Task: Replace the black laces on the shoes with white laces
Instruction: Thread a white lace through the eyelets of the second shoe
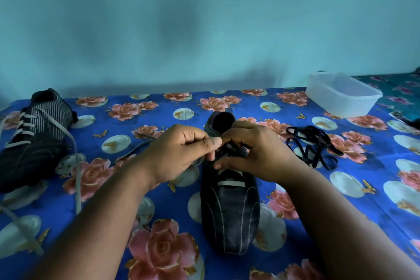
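White lace point(230, 183) already crosses the lowest eyelets of the black football boot point(230, 211), which lies toe toward the viewer in the middle of the floral blue cloth point(341, 200), so the lacing of this shoe looks to be in its middle rows. Just beyond those finished bars, both hands meet over the upper eyelets. The left hand point(181, 154) has its fingers curled, thumb pressed toward the forefinger, apparently pinching a lace end (the tip itself is hidden between the fingers). The right hand point(254, 150) pinches at the same spot with thumb and forefinger, its other fingers bent down against the tongue.

To do this row well, I would keep the lace flat rather than twisted, feed the tip squarely through the eyelet, then draw the slack through evenly so both ends stay about equal; pulling too hard risks puckering the lower bars.

At about three o'clock from the hands, near them, the removed black laces point(314, 146) lie in a loose tangle. At nine o'clock, well apart, the other boot point(34, 143) is already threaded in white, its long ends trailing over the cloth. Farthest off, at about one o'clock, stands a translucent plastic container point(341, 95)
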Available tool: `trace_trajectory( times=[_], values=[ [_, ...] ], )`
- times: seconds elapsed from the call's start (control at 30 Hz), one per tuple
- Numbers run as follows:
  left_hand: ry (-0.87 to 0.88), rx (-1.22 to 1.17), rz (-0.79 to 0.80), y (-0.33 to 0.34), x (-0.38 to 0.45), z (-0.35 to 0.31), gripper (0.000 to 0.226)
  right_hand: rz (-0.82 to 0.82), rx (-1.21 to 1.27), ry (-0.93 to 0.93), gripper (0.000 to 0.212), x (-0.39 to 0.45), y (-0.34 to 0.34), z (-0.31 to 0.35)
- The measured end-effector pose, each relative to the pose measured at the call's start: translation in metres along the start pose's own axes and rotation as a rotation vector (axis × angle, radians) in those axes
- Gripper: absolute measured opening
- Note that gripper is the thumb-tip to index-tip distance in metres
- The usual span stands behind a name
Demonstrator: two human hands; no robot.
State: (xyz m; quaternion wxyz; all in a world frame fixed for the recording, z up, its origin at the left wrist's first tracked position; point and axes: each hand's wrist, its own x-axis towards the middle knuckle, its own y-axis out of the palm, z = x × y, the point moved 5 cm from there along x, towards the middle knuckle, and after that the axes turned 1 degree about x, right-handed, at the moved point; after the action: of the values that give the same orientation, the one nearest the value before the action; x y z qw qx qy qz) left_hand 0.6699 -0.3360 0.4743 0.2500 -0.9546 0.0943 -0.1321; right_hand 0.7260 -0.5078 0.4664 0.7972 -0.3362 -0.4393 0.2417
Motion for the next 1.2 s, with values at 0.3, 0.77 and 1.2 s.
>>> trace_trajectory(
  times=[0.3,0.77,1.2],
  values=[
    [0.466,0.224,-0.429,0.0,0.002,-0.012,0.047,-0.19,-0.022,-0.074,0.007,0.001,-0.01,0.009],
    [0.252,0.158,-0.293,0.024,0.018,0.017,0.022,-0.632,0.753,0.442,0.026,-0.013,-0.043,-0.042],
    [0.248,0.175,-0.217,0.028,0.016,0.015,0.033,-1.004,1.193,0.978,0.018,-0.051,-0.064,-0.113]
  ],
)
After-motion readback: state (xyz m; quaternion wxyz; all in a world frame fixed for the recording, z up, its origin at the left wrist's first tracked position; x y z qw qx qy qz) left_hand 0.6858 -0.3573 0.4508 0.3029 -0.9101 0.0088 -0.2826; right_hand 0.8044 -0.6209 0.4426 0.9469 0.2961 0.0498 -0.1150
